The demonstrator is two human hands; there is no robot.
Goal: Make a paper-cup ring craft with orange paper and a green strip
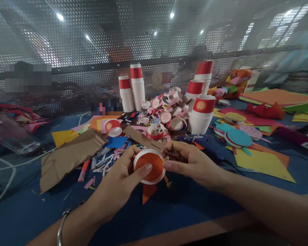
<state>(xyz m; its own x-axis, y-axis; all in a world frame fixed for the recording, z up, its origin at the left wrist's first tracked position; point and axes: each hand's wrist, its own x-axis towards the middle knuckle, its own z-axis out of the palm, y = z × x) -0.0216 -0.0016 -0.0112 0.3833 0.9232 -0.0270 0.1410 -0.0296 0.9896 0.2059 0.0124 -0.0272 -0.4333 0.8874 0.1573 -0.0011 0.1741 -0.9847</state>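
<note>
My left hand [128, 174] is closed around a short paper cup piece [154, 171] with a white rim and an orange paper disc across its face. The left thumb lies flat on the orange. At the right side of the rim, my right hand [192, 164] is closed, its thumb tip against the edge. Between its fingers shows a thin, dark metal tool that looks like scissors [173, 155], mostly hidden by the fingers. Below the cup piece, an orange paper scrap [149, 194] lies on the blue table [133, 222].
Stacked red-and-white paper cups [201, 116] stand at the back, around a heap of cut cup pieces [166, 109]. Cardboard [70, 157] and paper shreds lie left, near a clear jar [15, 133]. Turquoise discs [238, 137] and yellow paper [264, 164] lie right. Perforated metal mesh [92, 51] rises behind.
</note>
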